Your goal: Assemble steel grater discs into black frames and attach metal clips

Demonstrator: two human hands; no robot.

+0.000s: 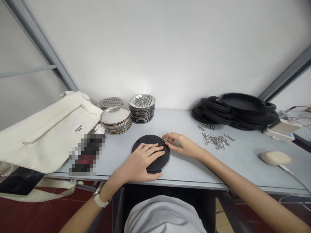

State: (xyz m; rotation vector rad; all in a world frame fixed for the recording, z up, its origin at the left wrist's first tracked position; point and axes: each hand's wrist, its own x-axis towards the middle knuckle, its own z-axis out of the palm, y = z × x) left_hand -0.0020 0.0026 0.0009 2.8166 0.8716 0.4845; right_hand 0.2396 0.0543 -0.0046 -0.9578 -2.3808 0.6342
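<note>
A round black disc with a shiny metal edge at its lower right lies flat near the front of the table. My left hand rests open on top of it, fingers stretched over the surface and thumb by the near rim. At the disc's upper right edge, my right hand pinches a small metal clip between thumb and fingertips. How the clip meets the disc is too small to tell. Farther right lies a loose pile of similar metal clips.
Behind the disc stand stacks of metal plates and grater discs. Black round trays are piled at the back right. A cream bag sits left; a cream mouse-shaped device with a cable lies right.
</note>
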